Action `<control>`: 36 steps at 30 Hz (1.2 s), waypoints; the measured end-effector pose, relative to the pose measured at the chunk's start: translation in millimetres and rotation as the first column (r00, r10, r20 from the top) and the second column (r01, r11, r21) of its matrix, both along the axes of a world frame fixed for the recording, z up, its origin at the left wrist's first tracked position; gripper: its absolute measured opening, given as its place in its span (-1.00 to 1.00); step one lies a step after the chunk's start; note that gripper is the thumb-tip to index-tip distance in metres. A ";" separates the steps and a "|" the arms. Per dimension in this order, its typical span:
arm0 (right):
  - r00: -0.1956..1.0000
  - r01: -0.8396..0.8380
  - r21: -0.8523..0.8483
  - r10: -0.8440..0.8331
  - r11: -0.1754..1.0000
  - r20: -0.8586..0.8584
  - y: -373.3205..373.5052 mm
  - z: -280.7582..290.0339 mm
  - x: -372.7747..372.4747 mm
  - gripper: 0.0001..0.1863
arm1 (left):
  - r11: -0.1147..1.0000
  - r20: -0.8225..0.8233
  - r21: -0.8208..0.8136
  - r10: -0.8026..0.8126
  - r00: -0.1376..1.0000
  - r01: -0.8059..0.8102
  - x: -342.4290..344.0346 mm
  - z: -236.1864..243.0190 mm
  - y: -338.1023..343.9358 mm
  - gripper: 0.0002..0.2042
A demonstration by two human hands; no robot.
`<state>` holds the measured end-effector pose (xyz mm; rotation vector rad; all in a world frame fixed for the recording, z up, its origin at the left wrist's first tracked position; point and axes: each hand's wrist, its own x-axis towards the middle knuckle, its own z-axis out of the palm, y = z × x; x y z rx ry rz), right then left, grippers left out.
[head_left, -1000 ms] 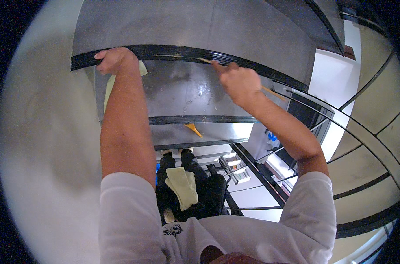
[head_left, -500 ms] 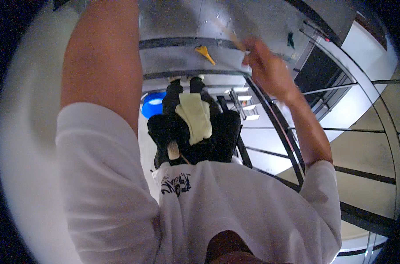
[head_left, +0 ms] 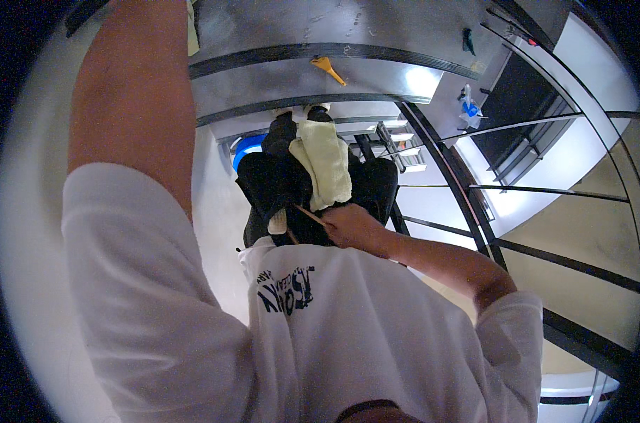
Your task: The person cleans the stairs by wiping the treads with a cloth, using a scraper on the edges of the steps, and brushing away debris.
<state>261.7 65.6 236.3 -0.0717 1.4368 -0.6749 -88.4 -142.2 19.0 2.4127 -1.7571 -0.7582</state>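
My right hand (head_left: 352, 229) is drawn in at my waist, closed round a thin wooden stick (head_left: 311, 214) that points up and left. What lies at the stick's far end I cannot make out. Just above this hand, a pale yellow cloth (head_left: 325, 166) hangs at the front of my dark clothing. Left of the stick, a light-coloured, blunt-ended piece (head_left: 278, 222) pokes up at my waist. My left forearm (head_left: 133, 92) reaches up past the top edge, so the hand is out of sight. Beside it shows a sliver of pale yellow material (head_left: 192, 28).
An orange-yellow scraper (head_left: 327, 69) lies on a grey stair tread (head_left: 263, 92). Right of it are a dark green object (head_left: 468, 41) and a clear thing with blue (head_left: 469, 107). Black railing bars (head_left: 447, 183) run down the right. A blue bucket (head_left: 248, 148) and a stepladder (head_left: 403, 146) stand below.
My right hand has come down and left with the stick, from over the steps to my waist. My left arm has shifted slightly left.
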 end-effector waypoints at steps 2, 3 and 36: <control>0.998 0.027 0.018 -0.026 0.999 -0.049 -15.9 -20.2 12.8 -0.87 | 1.000 -0.006 0.012 -0.007 1.000 0.008 -1.9 1.0 2.3 -0.54; 0.995 0.064 0.073 -0.058 0.995 -0.087 -22.5 -30.1 17.5 -0.86 | 1.000 -0.003 0.007 -0.009 1.000 0.009 -2.5 1.7 2.0 -0.54; 0.959 0.281 -0.178 -0.270 0.943 0.080 9.2 43.9 -80.1 -0.62 | 0.995 0.037 0.006 -0.097 0.995 0.097 -9.2 11.5 6.6 -0.55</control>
